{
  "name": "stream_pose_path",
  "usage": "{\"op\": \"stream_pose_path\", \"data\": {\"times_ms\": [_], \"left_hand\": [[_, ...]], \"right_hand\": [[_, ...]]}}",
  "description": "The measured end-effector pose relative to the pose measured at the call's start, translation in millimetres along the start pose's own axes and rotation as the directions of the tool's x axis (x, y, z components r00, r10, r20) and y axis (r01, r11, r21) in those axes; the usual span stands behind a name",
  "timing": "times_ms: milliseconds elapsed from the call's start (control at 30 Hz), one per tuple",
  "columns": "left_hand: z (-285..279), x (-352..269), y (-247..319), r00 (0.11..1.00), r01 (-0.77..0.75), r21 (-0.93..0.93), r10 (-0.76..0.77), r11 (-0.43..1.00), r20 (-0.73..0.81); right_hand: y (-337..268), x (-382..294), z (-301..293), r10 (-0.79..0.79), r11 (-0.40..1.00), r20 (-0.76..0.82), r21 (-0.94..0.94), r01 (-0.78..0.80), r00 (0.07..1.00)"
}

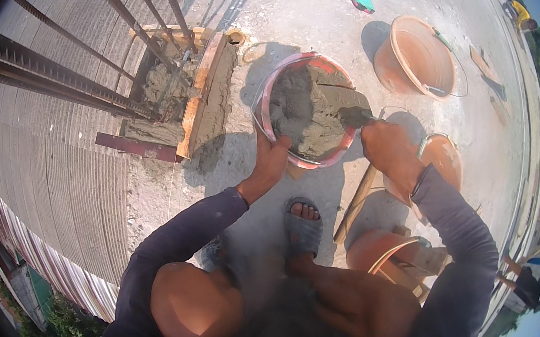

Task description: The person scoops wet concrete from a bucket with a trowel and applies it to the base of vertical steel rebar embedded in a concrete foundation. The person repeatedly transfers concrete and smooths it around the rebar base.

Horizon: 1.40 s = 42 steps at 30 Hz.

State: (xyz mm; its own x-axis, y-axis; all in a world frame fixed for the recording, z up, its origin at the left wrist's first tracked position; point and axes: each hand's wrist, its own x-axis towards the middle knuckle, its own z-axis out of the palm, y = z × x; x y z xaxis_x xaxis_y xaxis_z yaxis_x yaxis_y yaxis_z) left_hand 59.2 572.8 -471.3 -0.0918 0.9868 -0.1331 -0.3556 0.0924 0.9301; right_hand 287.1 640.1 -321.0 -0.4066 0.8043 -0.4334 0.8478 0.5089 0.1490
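Observation:
A red bucket (267, 117) full of wet grey mortar (291, 102) stands in front of me, its wire handle lying down along the left side. My left hand (272, 157) grips the bucket's near-left wall at the rim. In my right hand (389, 146) is a trowel (344, 98); its mortar-coated blade rests flat at the right side of the mortar. Left of the bucket is a wooden formwork (202, 90) with rough wet concrete (160, 85) inside, around upright steel rebars (130, 22). Spilled mortar (218, 95) runs along the form's right side.
Buckets stand at upper right (418, 55), right (442, 163) and lower right (366, 253), the last holding wood pieces. A wooden stick (354, 205) leans nearby. A green chalk-line reel (363, 3) lies ahead. Corrugated roofing (79, 179) borders the left. Two people (522, 17) (531, 279) are far right.

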Motion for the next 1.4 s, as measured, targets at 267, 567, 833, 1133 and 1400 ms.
{"op": "stream_pose_path", "data": {"times_ms": [267, 567, 833, 1133, 1400], "left_hand": [[11, -15, -19, 0.992, -0.127, 0.258, 0.117, 0.958, 0.054], [3, -20, -1, 0.990, -0.028, 0.126, 0.009, 0.992, 0.144], [-3, -16, 20, 0.978, -0.023, 0.156, -0.010, 0.987, 0.207], [-31, 7, 7, 0.958, -0.159, 0.113, 0.126, 0.981, 0.257], [-73, -24, 45, 0.980, 0.080, 0.046, -0.070, 0.996, -0.188]], "right_hand": [[-32, -43, 44, 0.083, 0.653, 0.337, 0.692, -0.306, 0.938], [-21, -32, 35, -0.044, 0.507, 0.405, 0.796, -0.329, 0.913], [-34, 5, 30, -0.176, 0.399, 0.352, 0.879, -0.261, 0.919], [-13, 0, -14, -0.087, 0.369, 0.353, 0.880, -0.299, 0.931], [-40, -5, -68, 0.017, 0.395, 0.371, 0.851, -0.347, 0.929]]}}
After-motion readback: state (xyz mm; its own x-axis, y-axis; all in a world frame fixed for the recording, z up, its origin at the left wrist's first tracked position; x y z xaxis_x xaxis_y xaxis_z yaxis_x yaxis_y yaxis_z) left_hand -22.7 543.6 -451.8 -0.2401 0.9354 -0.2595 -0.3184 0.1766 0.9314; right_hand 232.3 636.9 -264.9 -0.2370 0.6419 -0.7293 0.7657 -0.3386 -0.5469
